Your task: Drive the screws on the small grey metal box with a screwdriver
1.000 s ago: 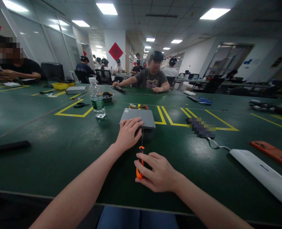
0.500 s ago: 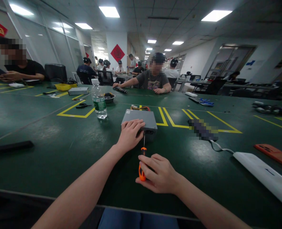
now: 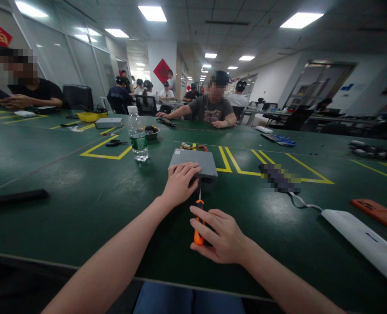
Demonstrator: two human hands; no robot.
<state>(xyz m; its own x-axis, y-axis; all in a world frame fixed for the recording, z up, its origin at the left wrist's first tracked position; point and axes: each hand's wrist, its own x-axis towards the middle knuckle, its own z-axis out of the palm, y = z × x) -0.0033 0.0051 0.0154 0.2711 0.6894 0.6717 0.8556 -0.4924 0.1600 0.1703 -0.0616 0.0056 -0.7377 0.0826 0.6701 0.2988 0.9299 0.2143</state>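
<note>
A grey metal computer power supply (image 3: 205, 163) lies on the green table in front of me, its socket side facing me and its cables at the far side. My left hand (image 3: 179, 183) holds its near left part, fingers stretched across the top and thumb down by the front edge. An orange and black screwdriver (image 3: 198, 237) points away from me, its shaft reaching the front face. Around its handle are the fingers and thumb of my right hand (image 3: 221, 235). The screwdriver's tip and whatever it meets are too small or hidden to make out.
A water bottle (image 3: 137, 135) stands left of the power supply, near a metal bowl (image 3: 152, 133). To the right lie a white power bank (image 3: 360, 240) on a cable and an orange phone (image 3: 376, 213). A black bar (image 3: 16, 198) lies left. A person (image 3: 213, 104) sits opposite.
The right-hand fingers have shifted and loosened slightly on the screwdriver handle. My left hand stays on the power supply. The whole view has shifted a little.
</note>
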